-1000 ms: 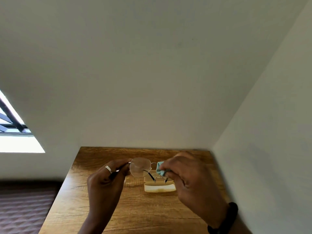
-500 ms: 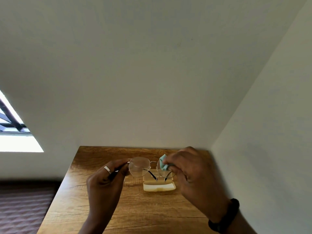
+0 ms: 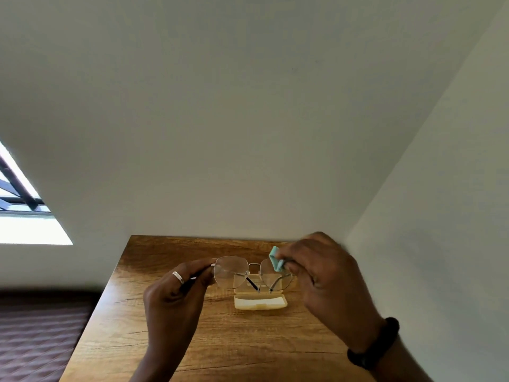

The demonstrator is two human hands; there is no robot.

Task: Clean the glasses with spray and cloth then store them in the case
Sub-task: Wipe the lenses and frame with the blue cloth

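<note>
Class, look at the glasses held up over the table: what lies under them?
Under the glasses the open cream case rests on the wooden table. Lenses and temple arms hide the case's far half, so its contents cannot be seen.

Wooden bench set into a corner of two plain pale walls; bright window at left; dark quilted surface below it.

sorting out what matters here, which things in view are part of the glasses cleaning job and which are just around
Part of the job:
- glasses, held at one end by the left hand
- teal cloth, pinched in the right hand against one lens
- open cream case on the table

Just around:
- wooden table
- window
- ring and dark wristband
</note>
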